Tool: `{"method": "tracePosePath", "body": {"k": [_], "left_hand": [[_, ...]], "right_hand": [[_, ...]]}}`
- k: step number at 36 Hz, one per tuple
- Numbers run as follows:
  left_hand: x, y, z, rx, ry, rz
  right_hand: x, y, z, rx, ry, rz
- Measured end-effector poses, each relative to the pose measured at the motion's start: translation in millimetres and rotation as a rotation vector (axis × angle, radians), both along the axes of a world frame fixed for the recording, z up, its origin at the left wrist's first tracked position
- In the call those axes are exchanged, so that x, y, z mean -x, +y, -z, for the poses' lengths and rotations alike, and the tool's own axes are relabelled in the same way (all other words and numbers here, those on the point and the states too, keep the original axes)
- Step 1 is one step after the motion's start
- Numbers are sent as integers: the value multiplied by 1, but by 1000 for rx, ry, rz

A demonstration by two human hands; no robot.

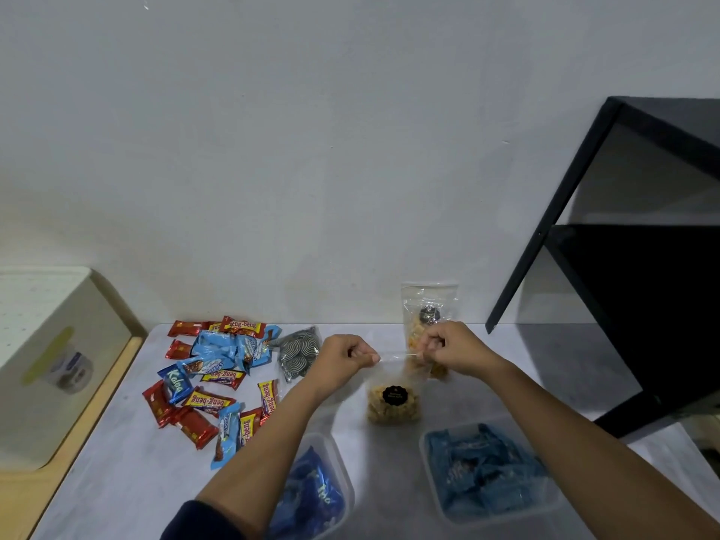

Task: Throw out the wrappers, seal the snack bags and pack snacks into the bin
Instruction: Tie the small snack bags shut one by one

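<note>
A clear snack bag (393, 403) of yellow crackers with a round black label stands on the white table (128, 473). My left hand (343, 356) and my right hand (452, 348) pinch the two ends of its top strip. A second clear snack bag (428, 305) leans on the wall behind my right hand. A heap of red and blue snack wrappers (214, 380) lies to the left. Two clear plastic bins hold blue packets: one (331, 457) under my left forearm, the other (432, 477) at lower right.
A grey spiral-patterned pouch (300, 352) lies between the heap and my left hand. A white lidded container (58, 352) sits on a wooden surface at far left. A black shelf frame (565, 212) stands at the right on the table.
</note>
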State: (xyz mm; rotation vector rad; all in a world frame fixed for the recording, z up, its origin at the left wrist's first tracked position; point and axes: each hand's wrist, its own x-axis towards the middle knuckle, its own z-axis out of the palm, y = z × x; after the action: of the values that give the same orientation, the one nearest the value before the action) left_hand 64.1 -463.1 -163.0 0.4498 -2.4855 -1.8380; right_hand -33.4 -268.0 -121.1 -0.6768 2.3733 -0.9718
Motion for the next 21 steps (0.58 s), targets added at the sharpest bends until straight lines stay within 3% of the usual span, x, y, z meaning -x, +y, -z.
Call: {"method": "tracePosePath", "body": {"k": [21], "left_hand": [[-5, 7, 2, -8, 12, 57]], "right_hand": [[4, -5, 16, 81, -55, -35]]}}
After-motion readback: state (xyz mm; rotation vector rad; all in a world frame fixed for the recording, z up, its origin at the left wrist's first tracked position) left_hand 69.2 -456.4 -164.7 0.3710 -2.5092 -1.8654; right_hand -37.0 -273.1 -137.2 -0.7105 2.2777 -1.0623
